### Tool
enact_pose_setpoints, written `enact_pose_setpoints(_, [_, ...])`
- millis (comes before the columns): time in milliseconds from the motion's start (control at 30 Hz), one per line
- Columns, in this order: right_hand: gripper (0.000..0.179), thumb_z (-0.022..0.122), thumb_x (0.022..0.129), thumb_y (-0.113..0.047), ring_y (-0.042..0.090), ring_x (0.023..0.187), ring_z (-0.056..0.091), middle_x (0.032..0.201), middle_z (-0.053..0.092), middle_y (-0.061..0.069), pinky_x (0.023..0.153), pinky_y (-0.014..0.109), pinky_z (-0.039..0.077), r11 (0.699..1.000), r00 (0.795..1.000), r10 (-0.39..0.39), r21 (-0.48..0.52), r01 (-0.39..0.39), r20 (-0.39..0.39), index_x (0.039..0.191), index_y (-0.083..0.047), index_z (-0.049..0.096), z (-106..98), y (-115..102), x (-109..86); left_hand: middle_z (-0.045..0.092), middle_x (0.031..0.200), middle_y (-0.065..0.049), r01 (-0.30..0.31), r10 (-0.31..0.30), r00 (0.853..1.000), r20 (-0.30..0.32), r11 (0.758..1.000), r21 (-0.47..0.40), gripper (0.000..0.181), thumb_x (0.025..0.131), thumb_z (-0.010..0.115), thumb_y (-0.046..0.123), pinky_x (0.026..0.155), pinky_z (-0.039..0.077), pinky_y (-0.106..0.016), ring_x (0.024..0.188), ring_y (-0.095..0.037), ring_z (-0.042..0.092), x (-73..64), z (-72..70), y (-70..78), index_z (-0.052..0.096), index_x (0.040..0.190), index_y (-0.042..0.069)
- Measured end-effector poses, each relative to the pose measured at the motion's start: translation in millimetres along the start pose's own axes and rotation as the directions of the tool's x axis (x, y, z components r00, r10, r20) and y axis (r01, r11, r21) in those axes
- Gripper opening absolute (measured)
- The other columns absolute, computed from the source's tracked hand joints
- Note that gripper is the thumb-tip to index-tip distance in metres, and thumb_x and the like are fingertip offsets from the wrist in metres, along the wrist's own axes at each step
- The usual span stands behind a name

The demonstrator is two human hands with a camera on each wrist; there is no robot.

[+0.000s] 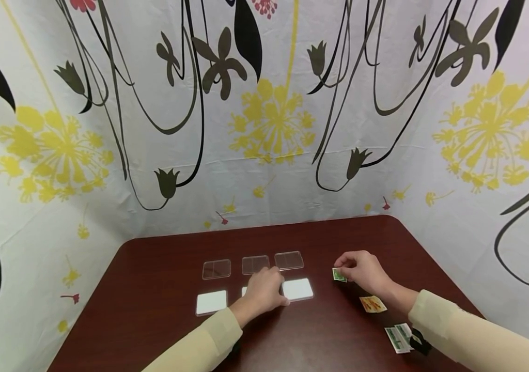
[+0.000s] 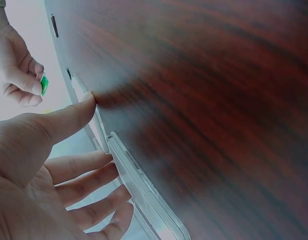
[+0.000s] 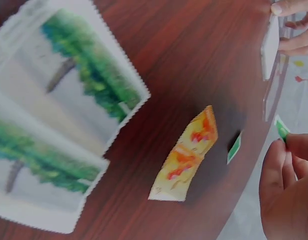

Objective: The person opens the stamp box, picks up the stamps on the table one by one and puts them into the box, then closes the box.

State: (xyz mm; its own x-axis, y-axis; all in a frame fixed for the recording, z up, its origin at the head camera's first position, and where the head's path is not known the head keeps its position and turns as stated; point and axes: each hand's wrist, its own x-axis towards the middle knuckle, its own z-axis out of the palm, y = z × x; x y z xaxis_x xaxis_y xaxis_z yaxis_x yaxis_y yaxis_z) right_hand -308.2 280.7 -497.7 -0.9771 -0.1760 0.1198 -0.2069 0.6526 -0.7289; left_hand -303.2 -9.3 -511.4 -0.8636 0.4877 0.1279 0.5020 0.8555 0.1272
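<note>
My right hand [image 1: 362, 268] pinches a small green stamp [image 3: 281, 128] between thumb and fingertips, above the right side of the table. Below it another green stamp [image 1: 340, 275] lies on the wood. My left hand [image 1: 262, 289] rests at a row of clear plastic cases with white inserts. It covers most of the middle case [image 1: 244, 291]. Its thumb reaches the near left corner of the right case [image 1: 298, 289], its other fingers loosely bent and spread. The left case [image 1: 211, 303] lies beside the hand.
Behind the white pieces lie clear plastic lids [image 1: 217, 269] in a row. Nearer me on the right are a joined pair of orange-yellow stamps [image 3: 181, 160] and larger stamps with green trees [image 3: 103, 75]. A flowered cloth [image 1: 269, 196] hangs around the table [image 1: 153, 289].
</note>
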Motion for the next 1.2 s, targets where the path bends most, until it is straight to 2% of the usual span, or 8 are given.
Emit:
enact_pose_setpoints(200, [0.006,0.071,0.079,-0.019,0.025,0.067,0.061,0.075,0.065,0.003,0.056,0.034,0.050,0.998,0.999,-0.031,0.060,0.029,0.020,0.084,-0.017,0.068,8.0,-11.1,7.7,0.054,0.086,0.004,-0.004,0.004,1.000,-0.003,1.000,-0.001,0.040,0.061,0.077,0.053,0.055,0.041,-0.031,0.073,-0.015,0.047,0.3,0.5,-1.3,0.068,0.078,0.019])
enact_pose_setpoints(433, [0.008,0.071,0.079,-0.019,0.028,0.068,0.062,0.076,0.065,0.005,0.058,0.036,0.051,0.992,0.996,-0.056,0.116,0.048,0.064,0.084,-0.014,0.069,21.3,-24.5,15.1,0.055,0.089,0.004,-0.007,0.007,1.000,0.002,1.000,0.007,0.043,0.062,0.076,0.054,0.057,0.043,-0.033,0.076,-0.016,0.049,1.0,1.0,-1.6,0.071,0.086,0.018])
enact_pose_setpoints(600, [0.005,0.071,0.079,-0.015,0.020,0.065,0.061,0.076,0.065,0.003,0.056,0.032,0.050,0.992,0.994,-0.072,0.108,0.062,0.088,0.084,-0.015,0.070,36.3,-30.5,19.5,0.055,0.089,0.005,0.004,-0.004,1.000,0.004,1.000,0.015,0.046,0.061,0.076,0.055,0.063,0.044,-0.036,0.078,-0.016,0.050,2.6,2.9,-2.0,0.072,0.090,0.019])
enact_pose_setpoints(800, [0.008,0.072,0.076,-0.011,0.015,0.060,0.058,0.073,0.064,0.000,0.051,0.031,0.048,0.993,0.990,-0.083,0.087,0.073,0.116,0.081,-0.017,0.070,58.6,-31.0,23.2,0.054,0.086,0.006,0.012,-0.012,1.000,0.012,1.000,0.010,0.047,0.061,0.076,0.056,0.061,0.043,-0.036,0.076,-0.015,0.049,3.1,3.1,-2.6,0.071,0.090,0.020])
enact_pose_setpoints(1000, [0.012,0.075,0.072,-0.011,0.010,0.060,0.057,0.068,0.062,-0.008,0.052,0.027,0.047,0.993,0.989,-0.117,-0.014,0.119,0.087,0.075,-0.021,0.068,74.2,-28.2,26.2,0.054,0.087,0.006,0.013,-0.013,1.000,0.004,1.000,0.002,0.047,0.060,0.076,0.057,0.059,0.042,-0.034,0.074,-0.015,0.048,3.3,3.4,-3.2,0.071,0.088,0.019])
enact_pose_setpoints(1200, [0.015,0.076,0.068,-0.009,0.008,0.060,0.057,0.065,0.061,-0.010,0.053,0.025,0.046,0.990,0.989,-0.133,-0.045,0.136,0.063,0.072,-0.021,0.068,80.2,-31.0,24.3,0.055,0.087,0.006,0.018,-0.018,1.000,0.013,1.000,0.014,0.047,0.061,0.075,0.057,0.064,0.045,-0.037,0.076,-0.015,0.049,2.7,2.8,-3.6,0.071,0.089,0.020])
